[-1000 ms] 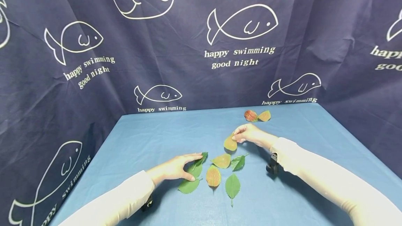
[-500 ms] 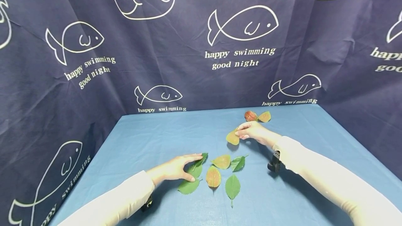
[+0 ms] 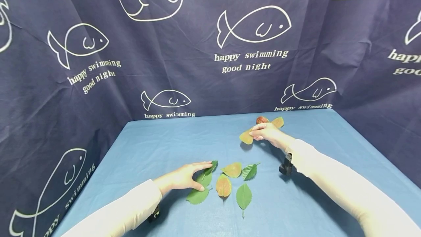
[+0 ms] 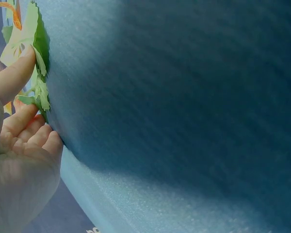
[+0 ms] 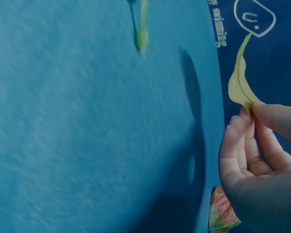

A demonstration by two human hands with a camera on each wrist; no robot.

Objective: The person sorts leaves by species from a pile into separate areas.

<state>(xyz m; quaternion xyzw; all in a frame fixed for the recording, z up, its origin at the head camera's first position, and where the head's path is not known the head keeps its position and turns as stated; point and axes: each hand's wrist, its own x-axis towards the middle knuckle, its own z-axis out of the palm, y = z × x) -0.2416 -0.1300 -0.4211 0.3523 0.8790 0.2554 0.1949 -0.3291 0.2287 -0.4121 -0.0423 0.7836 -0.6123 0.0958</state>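
Observation:
My right hand (image 3: 270,134) pinches a yellow leaf (image 3: 246,137) between thumb and fingertips, just above the table. In the right wrist view the pinched leaf (image 5: 240,85) shows edge-on, its blade curving away from the fingertips. My left hand (image 3: 182,177) rests with spread, fairly straight fingers on a cluster of overlapping green leaves, its thumb on the nearest leaf (image 3: 197,196) and its fingertips at the farthest leaf (image 3: 214,165). A middle green leaf (image 3: 204,179) lies between them. From the left wrist, the left hand (image 4: 24,141) touches the leaves' (image 4: 42,43) edges.
Right of the left hand lie a yellow-green leaf (image 3: 232,170), an orange-tinged leaf (image 3: 223,185) and two green leaves (image 3: 249,171). A red leaf (image 3: 262,119), partly behind the right hand, and a yellow-orange leaf (image 3: 278,122) lie near the back edge of the blue table (image 3: 171,138).
My right hand has moved away toward the back of the table and slightly right, carrying the yellow leaf. It now partly covers the red leaf. The left hand stays still.

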